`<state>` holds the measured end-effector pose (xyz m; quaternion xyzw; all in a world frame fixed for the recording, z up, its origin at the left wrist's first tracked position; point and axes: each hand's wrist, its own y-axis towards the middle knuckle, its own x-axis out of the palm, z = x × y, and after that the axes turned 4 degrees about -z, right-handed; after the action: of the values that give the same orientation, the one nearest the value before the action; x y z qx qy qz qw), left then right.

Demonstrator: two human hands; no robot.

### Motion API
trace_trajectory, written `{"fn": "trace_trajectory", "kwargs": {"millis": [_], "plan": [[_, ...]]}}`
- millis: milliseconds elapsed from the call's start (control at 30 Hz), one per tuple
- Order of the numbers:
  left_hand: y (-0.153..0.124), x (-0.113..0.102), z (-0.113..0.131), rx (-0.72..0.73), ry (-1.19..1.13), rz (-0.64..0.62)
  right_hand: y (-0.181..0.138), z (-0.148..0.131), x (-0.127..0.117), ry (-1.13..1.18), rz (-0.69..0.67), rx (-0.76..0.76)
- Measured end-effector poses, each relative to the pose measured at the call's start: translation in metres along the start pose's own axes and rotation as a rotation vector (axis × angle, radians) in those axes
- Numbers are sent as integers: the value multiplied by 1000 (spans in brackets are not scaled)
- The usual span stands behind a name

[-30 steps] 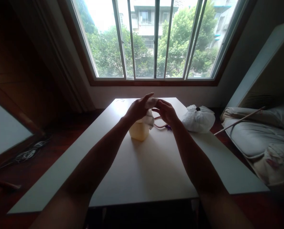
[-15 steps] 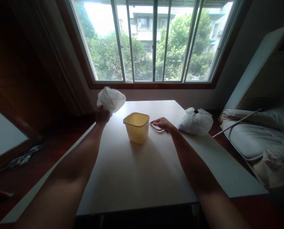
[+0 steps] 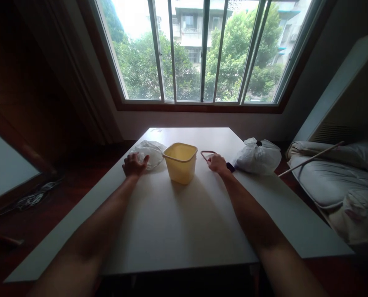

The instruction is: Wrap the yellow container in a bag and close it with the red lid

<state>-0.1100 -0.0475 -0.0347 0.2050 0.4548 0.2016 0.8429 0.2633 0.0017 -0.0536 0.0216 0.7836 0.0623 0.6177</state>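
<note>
A small yellow plastic bucket (image 3: 180,162) stands upright and uncovered in the middle of the white table (image 3: 184,222). Left of it lies a crumpled white plastic bag (image 3: 149,152), and my left hand (image 3: 134,164) rests on its near edge with the fingers curled on it. Right of the bucket lies a thin red loop, seemingly the bucket's handle (image 3: 206,154). My right hand (image 3: 217,163) is closed on the loop's near end, with a small dark object beside the wrist.
A tied white bag (image 3: 258,156) sits at the table's right edge. Bedding (image 3: 332,181) and a thin stick (image 3: 310,157) lie on the right. A large window (image 3: 202,49) fills the far wall. Cables (image 3: 29,200) lie on the dark floor at left.
The white bag came off the bucket top in my left hand, swung up to the left, and now lies on the table. My right hand moved to the red loop.
</note>
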Motion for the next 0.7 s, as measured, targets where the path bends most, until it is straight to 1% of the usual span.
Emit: {"fn": "trace_trajectory", "kwargs": {"millis": [33, 67, 100, 133, 200, 233, 267, 333, 400, 433, 500, 533, 600, 667, 700], "plan": [[10, 4, -3, -133, -7, 47, 1, 0, -2, 44, 84, -4], [20, 7, -6, -216, -26, 85, 2, -2, -6, 102, 177, -17], [31, 9, -6, -255, -47, 125, 3, -5, -10, 171, 271, -41], [40, 10, -3, -241, -69, 157, 2, -9, -16, 245, 357, -78], [53, 5, 11, -107, -152, 174, -2, -22, -31, 375, 514, -207], [57, 0, 23, -21, -229, 143, -6, -31, -39, 426, 573, -289], [58, -5, 36, 33, -341, 80, -12, -39, -48, 466, 616, -379], [55, -18, 67, 90, -550, -82, -25, -57, -63, 501, 631, -591], [49, -30, 95, 111, -677, -188, -38, -73, -73, 472, 592, -777], [45, -34, 105, 99, -722, -213, -44, -79, -76, 446, 566, -839], [39, -40, 116, 58, -770, -211, -52, -87, -79, 404, 524, -914], [38, -41, 117, 37, -778, -201, -54, -89, -79, 401, 510, -934], [40, -43, 108, -6, -776, -162, -54, -89, -80, 460, 502, -944], [47, -42, 90, -83, -772, -81, -48, -81, -82, 592, 515, -872], [52, -41, 78, -146, -769, -22, -43, -73, -83, 659, 517, -792]]}}
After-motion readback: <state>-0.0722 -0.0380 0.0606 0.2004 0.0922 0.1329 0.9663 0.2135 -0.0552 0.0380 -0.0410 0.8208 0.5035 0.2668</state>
